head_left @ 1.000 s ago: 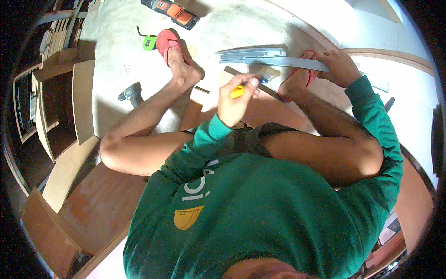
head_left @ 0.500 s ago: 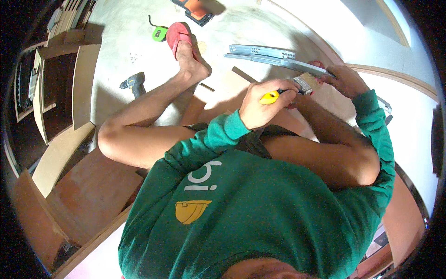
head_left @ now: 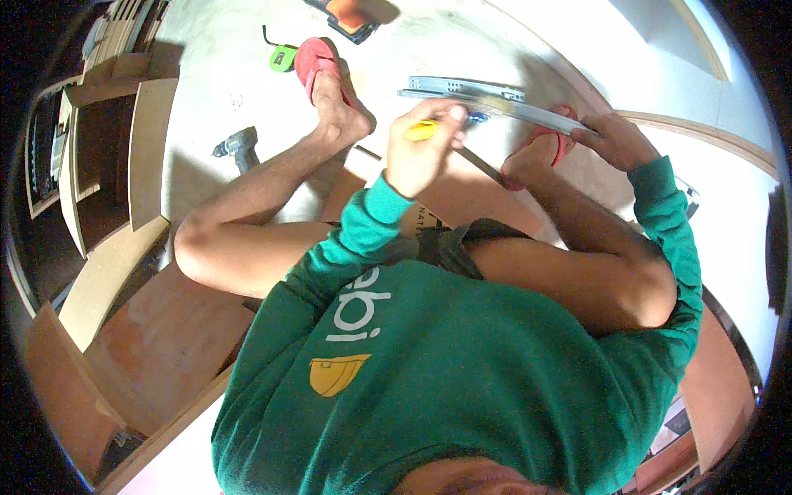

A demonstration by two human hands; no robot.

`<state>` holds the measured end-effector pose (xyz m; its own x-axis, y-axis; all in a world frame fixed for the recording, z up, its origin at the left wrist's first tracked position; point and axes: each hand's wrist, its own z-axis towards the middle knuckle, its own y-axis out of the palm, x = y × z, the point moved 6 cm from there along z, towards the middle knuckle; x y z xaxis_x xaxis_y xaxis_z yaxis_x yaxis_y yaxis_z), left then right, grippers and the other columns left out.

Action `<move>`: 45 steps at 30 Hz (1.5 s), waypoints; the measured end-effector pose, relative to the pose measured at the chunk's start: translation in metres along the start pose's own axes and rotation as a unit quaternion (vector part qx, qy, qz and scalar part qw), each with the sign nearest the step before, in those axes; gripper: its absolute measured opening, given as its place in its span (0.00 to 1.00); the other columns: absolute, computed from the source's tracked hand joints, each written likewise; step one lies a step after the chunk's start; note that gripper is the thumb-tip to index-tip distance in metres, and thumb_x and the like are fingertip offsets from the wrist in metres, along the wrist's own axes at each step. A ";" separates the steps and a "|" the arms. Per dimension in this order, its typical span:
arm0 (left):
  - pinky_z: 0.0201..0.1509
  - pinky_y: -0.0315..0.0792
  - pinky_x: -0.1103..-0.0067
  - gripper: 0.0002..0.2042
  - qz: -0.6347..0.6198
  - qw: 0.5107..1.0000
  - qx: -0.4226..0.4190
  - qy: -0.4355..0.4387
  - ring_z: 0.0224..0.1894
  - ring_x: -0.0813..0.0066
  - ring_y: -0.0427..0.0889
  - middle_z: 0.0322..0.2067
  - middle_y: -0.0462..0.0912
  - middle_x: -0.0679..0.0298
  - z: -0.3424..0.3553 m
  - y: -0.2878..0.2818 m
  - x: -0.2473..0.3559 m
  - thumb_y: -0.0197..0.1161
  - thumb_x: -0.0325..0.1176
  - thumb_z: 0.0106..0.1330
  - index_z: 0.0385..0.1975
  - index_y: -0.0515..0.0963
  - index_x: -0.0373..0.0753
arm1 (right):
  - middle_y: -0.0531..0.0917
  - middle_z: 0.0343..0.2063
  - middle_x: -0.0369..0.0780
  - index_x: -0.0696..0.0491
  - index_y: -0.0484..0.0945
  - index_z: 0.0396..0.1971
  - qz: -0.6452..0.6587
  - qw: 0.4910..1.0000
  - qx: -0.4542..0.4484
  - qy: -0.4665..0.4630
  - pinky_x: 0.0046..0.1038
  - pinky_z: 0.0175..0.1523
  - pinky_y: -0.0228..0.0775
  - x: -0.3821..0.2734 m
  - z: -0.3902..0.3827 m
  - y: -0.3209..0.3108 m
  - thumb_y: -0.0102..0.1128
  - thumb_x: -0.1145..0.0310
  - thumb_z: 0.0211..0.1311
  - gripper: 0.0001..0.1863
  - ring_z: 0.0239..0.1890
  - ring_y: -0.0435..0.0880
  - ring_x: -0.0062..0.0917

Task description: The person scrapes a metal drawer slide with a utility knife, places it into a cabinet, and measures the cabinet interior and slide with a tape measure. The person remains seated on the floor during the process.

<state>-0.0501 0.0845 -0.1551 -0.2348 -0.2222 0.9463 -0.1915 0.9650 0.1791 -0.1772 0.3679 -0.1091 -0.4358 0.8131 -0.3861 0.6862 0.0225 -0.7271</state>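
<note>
My left hand (head_left: 422, 153) is closed round the yellow handle of a paintbrush (head_left: 421, 129). The brush's bristles are smeared by motion and lie over the middle of a long metal drawer slide (head_left: 540, 120). At the slide's right end, my right hand (head_left: 619, 143) grips it between thumb and fingers. The slide is tilted, its far end pointing left. Just beyond it lies a second metal rail (head_left: 466, 87) with holes along it.
A cordless drill (head_left: 238, 148) and a green tape measure (head_left: 282, 58) lie on the floor to the left. An orange and black tool (head_left: 351, 18) is at the far edge. Wooden panels (head_left: 153, 157) and an open cabinet stand left; a white panel (head_left: 705, 177) is at right.
My left hand has moved left and away from me, carrying the brush from the slide's right end to its middle. My right hand stays on the slide, nearly still.
</note>
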 end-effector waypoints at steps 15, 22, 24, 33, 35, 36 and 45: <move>0.40 0.80 0.82 0.12 0.172 0.969 0.041 0.173 0.35 0.78 0.86 0.42 0.88 0.61 0.028 -0.038 -0.001 0.63 0.33 0.74 0.52 0.83 0.36 | 0.82 0.33 0.51 0.59 0.81 0.41 0.008 1.000 0.003 0.027 0.45 0.50 0.69 0.012 -0.002 0.007 0.53 0.48 0.75 0.25 0.42 0.80 0.48; 0.67 0.71 0.69 0.10 0.182 0.958 -0.152 0.164 0.62 0.62 0.80 0.59 0.83 0.54 0.025 0.000 -0.009 0.65 0.30 0.69 0.47 0.86 0.37 | 0.80 0.27 0.52 0.59 0.81 0.38 -0.007 1.000 0.013 0.000 0.46 0.43 0.68 0.000 -0.003 -0.003 0.53 0.49 0.75 0.25 0.35 0.80 0.49; 0.66 0.72 0.68 0.08 0.180 0.954 -0.184 0.156 0.61 0.61 0.81 0.59 0.82 0.54 0.019 0.004 -0.011 0.63 0.28 0.70 0.45 0.85 0.36 | 0.79 0.26 0.52 0.59 0.81 0.38 -0.028 1.000 -0.003 0.007 0.47 0.42 0.67 0.003 0.001 -0.001 0.53 0.49 0.75 0.25 0.34 0.80 0.49; 0.62 0.74 0.70 0.08 0.110 0.940 -0.311 0.082 0.57 0.64 0.82 0.55 0.85 0.53 0.000 -0.008 -0.003 0.61 0.24 0.70 0.44 0.85 0.33 | 0.80 0.27 0.53 0.59 0.82 0.39 -0.018 0.999 0.037 -0.013 0.47 0.44 0.69 0.002 0.000 0.000 0.54 0.49 0.74 0.25 0.35 0.81 0.49; 0.61 0.75 0.71 0.08 0.103 0.947 -0.295 0.080 0.57 0.66 0.82 0.54 0.85 0.54 0.000 -0.018 0.004 0.61 0.24 0.70 0.44 0.84 0.32 | 0.81 0.28 0.53 0.59 0.82 0.40 -0.014 1.000 0.011 0.009 0.47 0.45 0.70 0.004 -0.001 0.001 0.54 0.49 0.74 0.24 0.36 0.82 0.49; 0.61 0.75 0.71 0.08 0.110 0.954 -0.273 0.065 0.57 0.66 0.82 0.54 0.85 0.54 0.003 -0.023 0.005 0.61 0.24 0.70 0.44 0.84 0.32 | 0.81 0.29 0.54 0.58 0.83 0.41 -0.012 1.000 0.004 0.017 0.48 0.46 0.70 0.005 -0.001 0.001 0.53 0.49 0.74 0.24 0.37 0.82 0.49; 0.47 0.80 0.75 0.06 0.175 0.952 -0.154 0.199 0.40 0.73 0.86 0.50 0.87 0.57 0.000 0.020 0.012 0.63 0.26 0.70 0.41 0.84 0.32 | 0.82 0.29 0.54 0.59 0.83 0.40 -0.031 0.999 -0.004 0.016 0.48 0.45 0.69 0.006 0.001 0.003 0.54 0.49 0.74 0.25 0.37 0.81 0.51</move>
<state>-0.0569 0.1012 -0.1403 0.1590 0.1322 0.9784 0.1339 0.9790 -0.1540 -0.1787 0.3723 -0.1145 -0.4577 0.8287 -0.3221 0.6635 0.0772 -0.7442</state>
